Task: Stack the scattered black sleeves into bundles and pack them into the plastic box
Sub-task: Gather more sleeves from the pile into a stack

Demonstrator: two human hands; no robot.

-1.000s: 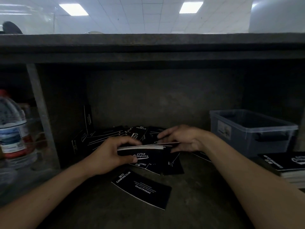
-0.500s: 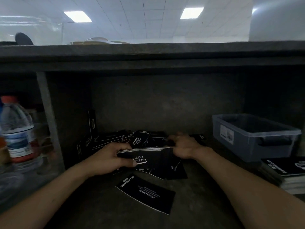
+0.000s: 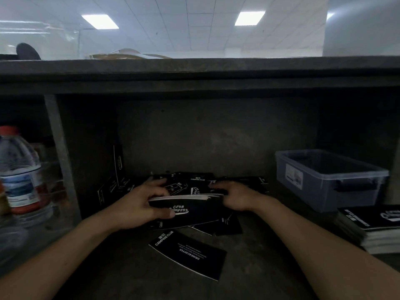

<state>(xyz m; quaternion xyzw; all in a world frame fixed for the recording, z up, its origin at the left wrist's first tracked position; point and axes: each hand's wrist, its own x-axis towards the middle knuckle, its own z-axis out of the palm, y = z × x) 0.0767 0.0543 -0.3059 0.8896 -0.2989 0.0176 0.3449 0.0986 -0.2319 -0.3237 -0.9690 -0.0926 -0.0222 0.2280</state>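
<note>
left hand point(image 3: 138, 204) grips the left end of a bundle point(image 3: 194, 207) of black sleeves, fingers curled behind it and thumb laid across the printed front. right hand point(image 3: 236, 197) is at the bundle's right end, fingers reaching over the top edge. the light is dim, so i cannot tell if it pinches or only presses the edge.

bundle stands on its long edge, low over the shelf floor point(image 3: 270, 256), pale edges up and a little fanned. behind it lies the scattered pile point(image 3: 194, 180), with a few sleeves leaning against the left wall. one loose sleeve point(image 3: 188, 254) lies flat nearer the person, apart from the bundle. plastic box point(image 3: 329, 180) stands open, well to the right; its inside is too dark to read. a finished stack point(image 3: 372, 224) sits in front of the box.

risks, as judged:
- the top edges are uneven, and a slack squeeze could let the slick sleeves slide out and spill.
- reaching into the pile one-handed leaves the bundle held by one end, so it could sag or splay.
- the flat loose sleeve is easy to overlook.
- the carry to the box passes the finished stack, and a knock could topple it.
</note>
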